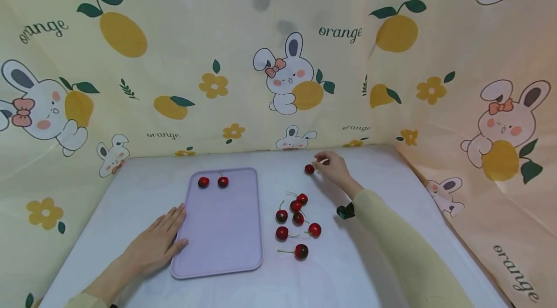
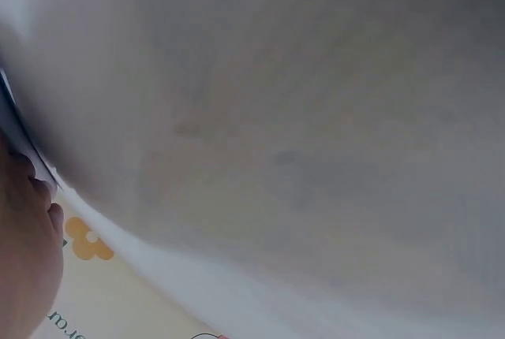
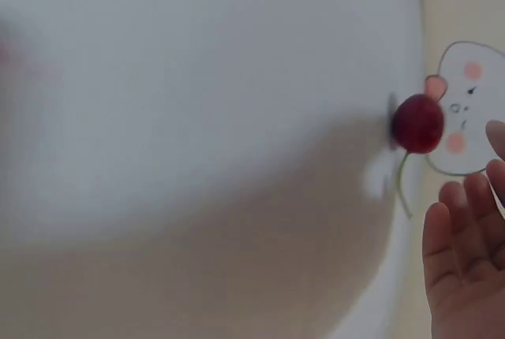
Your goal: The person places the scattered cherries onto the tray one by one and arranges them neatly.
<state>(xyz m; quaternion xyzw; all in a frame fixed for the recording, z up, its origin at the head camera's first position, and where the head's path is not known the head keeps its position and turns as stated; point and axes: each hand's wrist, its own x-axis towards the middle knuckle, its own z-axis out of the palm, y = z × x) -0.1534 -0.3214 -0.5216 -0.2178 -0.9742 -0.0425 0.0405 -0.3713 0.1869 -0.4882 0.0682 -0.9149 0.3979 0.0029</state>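
Observation:
A lilac tray [image 1: 217,223] lies on the white table, with two cherries near its far edge, one cherry [image 1: 203,182] left of another cherry [image 1: 223,181]. My left hand [image 1: 157,241] rests flat at the tray's left edge, fingers straight and thumb over the rim. At the back of the table, my right hand [image 1: 332,168] reaches beside a single dark red cherry [image 1: 309,168]. In the right wrist view, this cherry [image 3: 418,124] stands apart from the relaxed fingers [image 3: 439,252], its green stem hanging towards them.
Right of the tray several stemmed cherries are scattered, among them a cherry [image 1: 301,252] nearest the front and a cherry [image 1: 315,229] to the right. A patterned cloth [image 1: 235,56] with rabbits and oranges stands behind the white table [image 1: 143,177] and along its sides.

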